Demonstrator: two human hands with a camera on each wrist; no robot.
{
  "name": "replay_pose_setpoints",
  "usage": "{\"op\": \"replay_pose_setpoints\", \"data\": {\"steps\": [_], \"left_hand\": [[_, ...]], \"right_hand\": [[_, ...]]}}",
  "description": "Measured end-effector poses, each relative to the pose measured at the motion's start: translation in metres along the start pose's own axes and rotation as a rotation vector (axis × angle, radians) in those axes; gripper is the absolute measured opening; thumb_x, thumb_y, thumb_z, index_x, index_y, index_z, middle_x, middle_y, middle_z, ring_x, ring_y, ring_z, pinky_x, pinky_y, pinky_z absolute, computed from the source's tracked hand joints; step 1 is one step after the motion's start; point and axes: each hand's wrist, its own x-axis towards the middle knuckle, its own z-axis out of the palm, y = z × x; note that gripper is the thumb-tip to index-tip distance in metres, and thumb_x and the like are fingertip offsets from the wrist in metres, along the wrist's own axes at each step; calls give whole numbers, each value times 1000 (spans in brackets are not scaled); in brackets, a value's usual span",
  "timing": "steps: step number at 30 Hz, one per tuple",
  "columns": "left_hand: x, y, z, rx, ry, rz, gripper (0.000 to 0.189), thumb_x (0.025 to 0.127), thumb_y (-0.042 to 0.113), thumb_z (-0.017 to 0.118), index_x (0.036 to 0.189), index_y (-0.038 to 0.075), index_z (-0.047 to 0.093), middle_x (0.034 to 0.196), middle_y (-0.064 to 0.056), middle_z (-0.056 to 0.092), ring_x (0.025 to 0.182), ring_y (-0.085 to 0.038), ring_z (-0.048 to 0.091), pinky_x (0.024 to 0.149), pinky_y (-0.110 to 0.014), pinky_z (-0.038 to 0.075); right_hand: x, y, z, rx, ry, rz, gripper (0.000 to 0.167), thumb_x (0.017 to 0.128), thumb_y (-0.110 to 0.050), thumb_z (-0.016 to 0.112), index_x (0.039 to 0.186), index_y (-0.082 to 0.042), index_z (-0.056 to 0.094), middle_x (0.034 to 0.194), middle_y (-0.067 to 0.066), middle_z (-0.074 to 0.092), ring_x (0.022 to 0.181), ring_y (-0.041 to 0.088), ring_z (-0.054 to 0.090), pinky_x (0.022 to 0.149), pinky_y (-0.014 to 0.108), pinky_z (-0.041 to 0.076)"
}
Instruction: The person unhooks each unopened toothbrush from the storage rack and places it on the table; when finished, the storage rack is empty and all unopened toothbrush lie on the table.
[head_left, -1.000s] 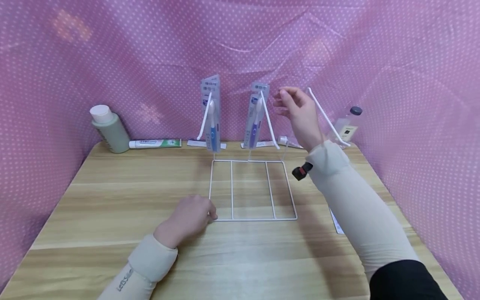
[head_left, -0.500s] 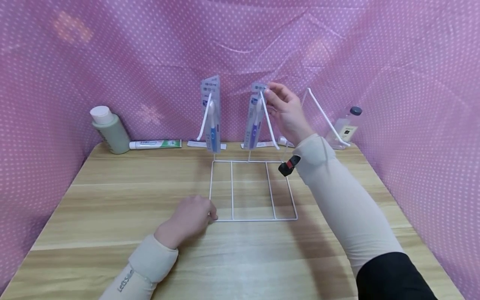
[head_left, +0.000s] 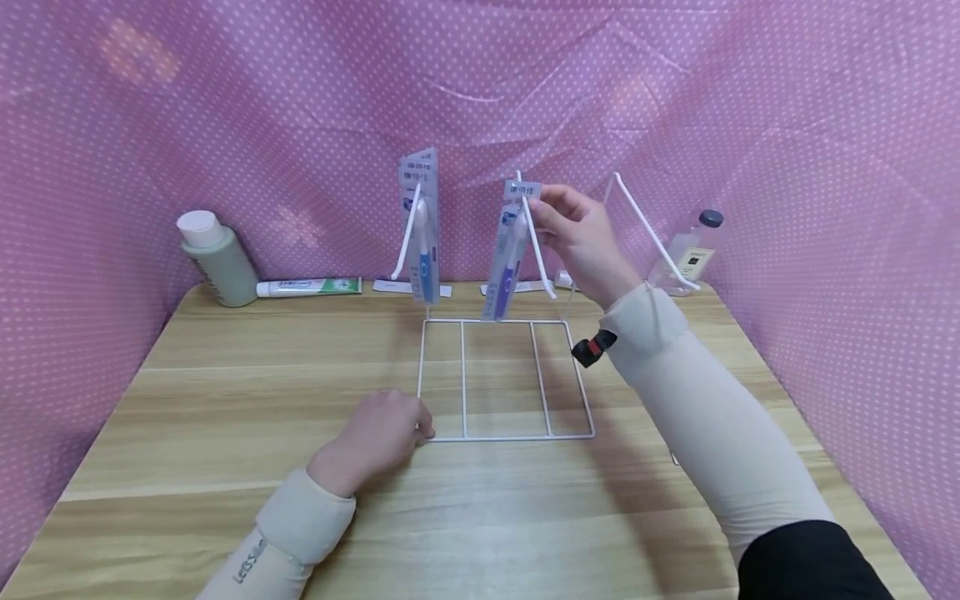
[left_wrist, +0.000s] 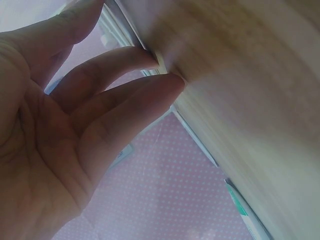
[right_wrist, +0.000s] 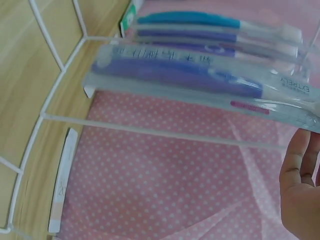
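Pink dotted cloth (head_left: 300,100) surrounds the wooden counter (head_left: 247,367), where my right grip (head_left: 585,242) pinches a purple toothbrush pack (head_left: 507,267).
My right grip is closed, thumb and fingertips nipping the pack's upper right edge; the pack sits slightly tilted on the middle hook (head_left: 539,250) of the white wire rack (head_left: 464,383). My left grip (head_left: 378,433) is down at the rack's near left corner, fingers bent in and holding the wire. On the left hook (head_left: 404,242) a blue toothbrush pack (head_left: 425,275) faces me, with another layered behind it. The right hook (head_left: 649,227) stands to the right of my right grip. Along the counter's back I see a green bottle (head_left: 228,268), a toothpaste tube (head_left: 303,288) and a clear bottle (head_left: 690,258).
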Motion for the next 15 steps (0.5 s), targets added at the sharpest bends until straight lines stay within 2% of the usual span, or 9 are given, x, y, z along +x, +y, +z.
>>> {"op": "replay_pose_setpoints", "data": {"steps": [2,11,15], "left_hand": [[0,1,0,2,-3,-2,6,88,9,84,85,14,85,89,0,81,84,-20,75,80,-44,62],[0,0,0,2,5,6,8,86,6,84,84,14,85,87,0,81,84,-21,75,80,-44,62],[1,0,0,-8,-8,-11,9,88,5,83,85,13,85,89,-1,81,84,-21,75,81,-44,62]], "right_hand": [[-8,-2,0,-42,-15,-2,12,102,-9,69,114,-10,71,104,1,72,92,14,69,88,27,60],[-55,-11,-4,-149,-106,-55,12,103,-8,68,112,-14,73,101,0,76,85,12,68,79,26,60],[-79,-19,-2,-165,-161,-82,20,102,-1,65,112,-16,73,101,-1,76,87,12,70,80,28,59]]}}
